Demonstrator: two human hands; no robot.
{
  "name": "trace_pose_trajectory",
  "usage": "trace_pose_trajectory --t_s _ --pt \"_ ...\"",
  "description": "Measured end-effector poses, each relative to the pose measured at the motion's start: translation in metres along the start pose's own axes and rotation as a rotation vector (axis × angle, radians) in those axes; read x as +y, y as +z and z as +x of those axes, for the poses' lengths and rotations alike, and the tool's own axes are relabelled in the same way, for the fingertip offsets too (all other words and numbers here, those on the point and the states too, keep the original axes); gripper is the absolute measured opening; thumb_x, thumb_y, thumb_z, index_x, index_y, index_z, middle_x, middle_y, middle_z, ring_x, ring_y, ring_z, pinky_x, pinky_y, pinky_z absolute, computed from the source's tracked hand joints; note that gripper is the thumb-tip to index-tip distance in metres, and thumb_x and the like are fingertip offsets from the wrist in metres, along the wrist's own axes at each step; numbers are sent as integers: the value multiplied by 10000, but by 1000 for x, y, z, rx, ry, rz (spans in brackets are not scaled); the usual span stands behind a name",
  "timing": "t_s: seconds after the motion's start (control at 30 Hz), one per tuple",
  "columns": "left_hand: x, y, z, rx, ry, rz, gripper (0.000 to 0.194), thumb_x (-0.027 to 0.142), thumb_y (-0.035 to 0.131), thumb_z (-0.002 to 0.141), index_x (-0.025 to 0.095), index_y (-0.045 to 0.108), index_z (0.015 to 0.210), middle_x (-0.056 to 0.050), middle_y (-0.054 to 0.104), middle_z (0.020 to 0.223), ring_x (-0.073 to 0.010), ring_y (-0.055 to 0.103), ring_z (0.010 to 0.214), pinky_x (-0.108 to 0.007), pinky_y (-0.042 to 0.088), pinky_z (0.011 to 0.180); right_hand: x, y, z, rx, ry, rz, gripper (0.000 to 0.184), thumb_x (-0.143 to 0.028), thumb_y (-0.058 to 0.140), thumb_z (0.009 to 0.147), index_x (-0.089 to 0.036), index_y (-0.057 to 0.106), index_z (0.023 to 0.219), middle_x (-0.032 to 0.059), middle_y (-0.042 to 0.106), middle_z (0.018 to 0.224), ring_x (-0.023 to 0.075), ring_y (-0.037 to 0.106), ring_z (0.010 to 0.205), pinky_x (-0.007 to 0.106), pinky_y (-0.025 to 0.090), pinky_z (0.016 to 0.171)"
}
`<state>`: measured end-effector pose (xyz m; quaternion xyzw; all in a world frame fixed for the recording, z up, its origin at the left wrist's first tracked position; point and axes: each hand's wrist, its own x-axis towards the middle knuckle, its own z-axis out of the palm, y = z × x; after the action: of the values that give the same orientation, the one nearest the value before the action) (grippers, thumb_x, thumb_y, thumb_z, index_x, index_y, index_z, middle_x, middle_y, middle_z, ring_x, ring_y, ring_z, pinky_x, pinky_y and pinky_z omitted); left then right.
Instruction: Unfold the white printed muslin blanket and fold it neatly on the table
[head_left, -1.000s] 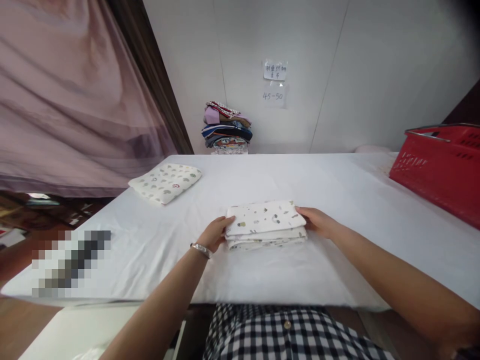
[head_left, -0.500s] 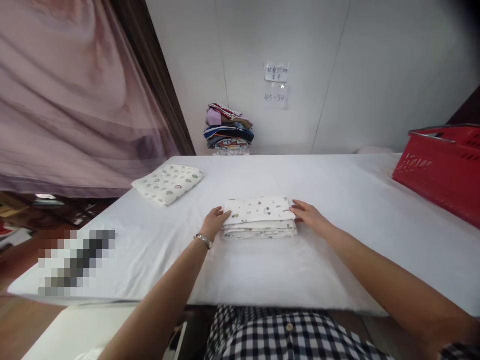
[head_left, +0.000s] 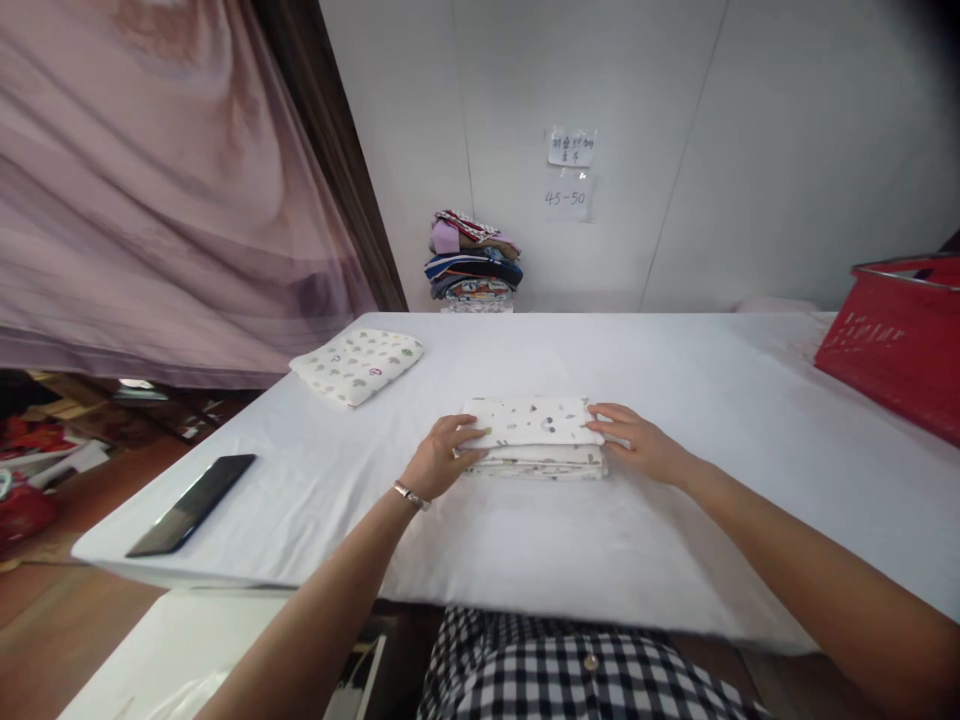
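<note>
A white cloth [head_left: 534,420] with a small print lies folded in several layers on the table, its folded edges toward me. My left hand [head_left: 442,455], with a bracelet at the wrist, grips the cloth's left end, fingers on the top layer and thumb at the front. At the right end, my right hand [head_left: 637,442] holds the cloth's edge, fingertips on the upper layer and thumb lower down. The undersides of both grips are hidden. Farther left rests another folded white cloth [head_left: 358,367] with a green and red print, apart from both hands.
The table [head_left: 675,370] has a white cover. A dark phone-like slab [head_left: 193,505] lies near its left edge. A red basket [head_left: 892,345] stands at the right. Behind the far edge is a stack of folded fabrics [head_left: 474,260]. A pink curtain [head_left: 165,200] hangs at left.
My left hand has come further over the cloth's left end, its fingers now more on top. The right hand keeps its place at the other end. The view has shifted slightly left.
</note>
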<state>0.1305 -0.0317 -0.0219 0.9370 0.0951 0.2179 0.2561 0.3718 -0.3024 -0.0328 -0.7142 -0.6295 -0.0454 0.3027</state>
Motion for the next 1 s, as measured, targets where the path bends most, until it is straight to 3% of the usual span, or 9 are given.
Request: trace_pose_trajectory --t_s 0.17,0.33,0.4,0.57,0.67,0.77,0.9,1.0 --pt "2 2 2 47 23 55 224 347 515 843 276 676 980 -45 615 1088 -207 524 1045 -383 495 854 -3 -3 4 -11 -10 10 329 -176 400 869 -252 625 1096 58 522 1283 202 429 1228 435 394 1012" --pt "5 3 3 176 16 40 217 333 496 857 229 682 900 -48 645 1020 -187 560 982 -378 484 874 -13 2 11 104 229 208 289 -201 382 865 -260 614 1027 28 535 1268 171 495 1168 396 423 989" --pt "4 4 1 173 60 63 217 321 489 862 229 678 912 -50 648 1006 -187 562 973 -379 485 867 -16 6 10 111 260 260 291 -199 375 858 -261 607 1023 21 535 1268 164 498 1166 386 424 989" --pt "-1 0 -10 59 122 43 270 352 529 840 259 619 1078 -59 604 1120 -201 538 1058 -388 498 872 -14 11 -5 -28 82 157 398 -143 384 826 -274 570 1153 21 490 1323 171 397 1262 419 319 1073" --pt "-7 -3 -17 13 137 56 469 371 602 784 275 508 1233 -73 514 1277 -237 459 1189 -437 462 942 -16 6 -14 -124 58 73 573 -123 435 792 -280 404 1342 20 352 1432 193 276 1333 433 277 1094" --pt "-14 -3 -19 -17 57 66 583 343 617 765 269 425 1310 -83 403 1395 -258 406 1250 -443 452 958 -22 0 -14 -199 64 17 655 -191 511 796 -283 294 1407 30 257 1479 227 213 1357 445 258 1098" --pt "-16 2 -18 -43 -60 -53 510 334 572 785 276 454 1278 -75 352 1433 -219 550 1087 -345 546 772 -21 1 -9 -215 34 7 621 -300 562 812 -250 331 1386 65 241 1484 259 173 1366 467 253 1093" --pt "-11 2 -13 18 -68 -98 409 322 557 787 260 532 1191 -72 430 1377 -193 581 1011 -345 537 784 -15 7 -5 -133 -4 45 496 -278 510 850 -244 396 1331 68 324 1447 241 190 1363 469 279 1083"
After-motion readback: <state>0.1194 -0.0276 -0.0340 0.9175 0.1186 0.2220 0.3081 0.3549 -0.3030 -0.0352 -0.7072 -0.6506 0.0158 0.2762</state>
